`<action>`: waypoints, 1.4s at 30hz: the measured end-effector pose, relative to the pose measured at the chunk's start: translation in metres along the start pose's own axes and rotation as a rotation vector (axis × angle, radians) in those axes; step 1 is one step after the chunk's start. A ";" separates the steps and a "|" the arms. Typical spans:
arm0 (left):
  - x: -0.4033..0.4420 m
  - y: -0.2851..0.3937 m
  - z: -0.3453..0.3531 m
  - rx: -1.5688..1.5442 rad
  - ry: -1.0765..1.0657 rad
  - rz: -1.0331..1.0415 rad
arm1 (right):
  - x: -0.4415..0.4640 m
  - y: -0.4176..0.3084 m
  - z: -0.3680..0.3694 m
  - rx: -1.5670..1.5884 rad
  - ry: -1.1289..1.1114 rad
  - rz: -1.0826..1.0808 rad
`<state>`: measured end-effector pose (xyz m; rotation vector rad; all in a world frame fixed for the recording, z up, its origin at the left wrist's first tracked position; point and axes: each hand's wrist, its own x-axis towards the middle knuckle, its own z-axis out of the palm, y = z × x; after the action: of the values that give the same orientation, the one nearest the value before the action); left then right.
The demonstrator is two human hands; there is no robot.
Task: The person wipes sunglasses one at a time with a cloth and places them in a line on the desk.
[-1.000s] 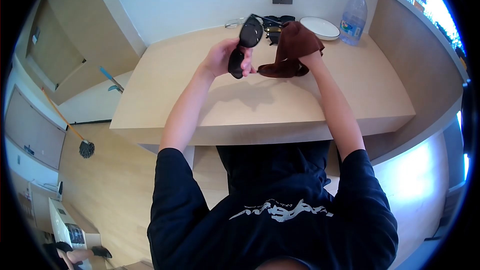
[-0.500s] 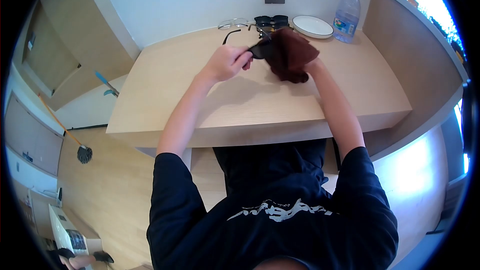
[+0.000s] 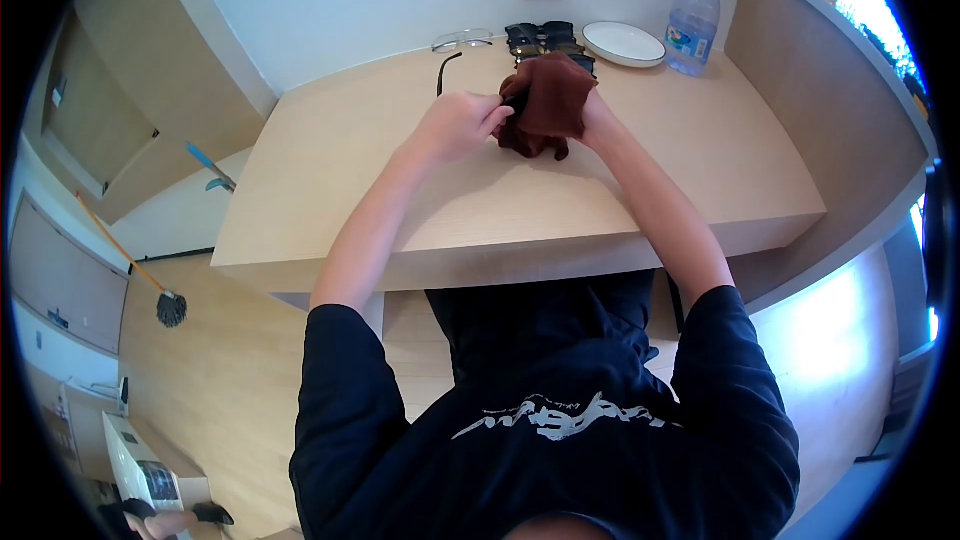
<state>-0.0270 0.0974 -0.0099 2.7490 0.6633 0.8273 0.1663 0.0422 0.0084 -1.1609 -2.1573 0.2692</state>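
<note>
My left hand is closed on a pair of dark sunglasses, one temple arm of which sticks up behind the fingers. A dark brown cloth is in my right hand, folded over the lenses and hiding most of them. The cloth also covers many of my right fingers. Both hands are held over the middle of the wooden desk, close together. Just beyond the cloth lie several dark glasses in a group, partly hidden by it.
Clear-lensed glasses lie by the wall. A white plate and a large water bottle stand at the back right, beside a wooden side panel. A mop leans at the left. Part of another person's leg shows bottom left.
My right hand has moved left with the cloth, which now wraps over the lenses that showed before. My left hand has stayed nearly in place on the sunglasses.
</note>
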 end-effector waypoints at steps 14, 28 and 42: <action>-0.008 0.019 0.015 0.526 -0.027 0.485 | -0.007 0.046 0.004 1.407 0.503 0.495; -0.004 0.001 0.010 0.578 0.070 0.366 | -0.016 0.040 -0.002 1.076 0.096 0.389; -0.009 0.022 0.029 0.455 -0.049 0.630 | -0.005 0.094 0.003 1.361 0.426 0.691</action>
<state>-0.0093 0.0721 -0.0316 3.4492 -0.0663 0.7818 0.2288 0.0937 -0.0396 -0.8816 -0.7221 1.3628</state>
